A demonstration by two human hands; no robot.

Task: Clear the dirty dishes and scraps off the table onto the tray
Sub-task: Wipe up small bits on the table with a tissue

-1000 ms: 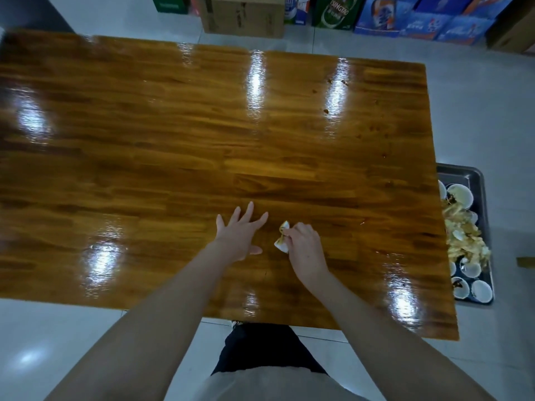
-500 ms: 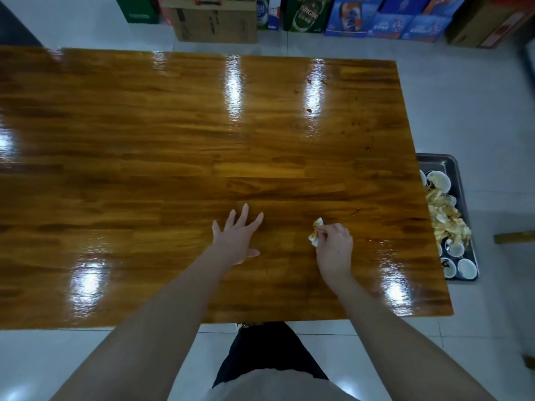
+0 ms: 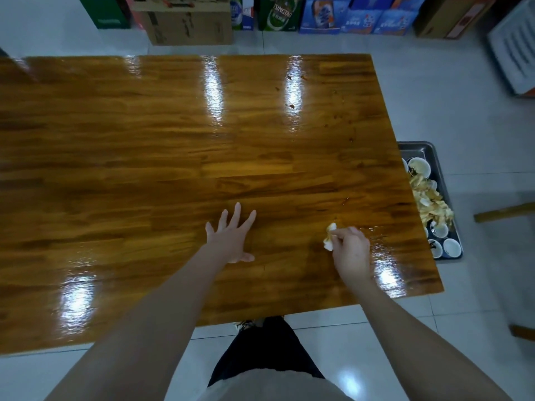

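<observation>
A crumpled, stained napkin [image 3: 330,237] is pinched in the curled fingers of the right hand [image 3: 351,250], which is held low over the near right part of the table [image 3: 144,140]. Whether the napkin is pressed against the wood cannot be told. The left hand [image 3: 231,238] is laid flat on the table with fingers spread, and nothing is held in it. The tray [image 3: 428,149] is found to the right of the napkin, past the table's right edge and below the tabletop. It is already loaded with small white bowls [image 3: 419,166] and a heap of pale scraps [image 3: 431,201], and is laid with its long side along that edge. The right hand is plainly the nearer one. The napkin is judged to need carrying rightward over the edge and dropping onto the heap. A few dark crumbs [image 3: 291,106] are left on the far right of the table.
</observation>
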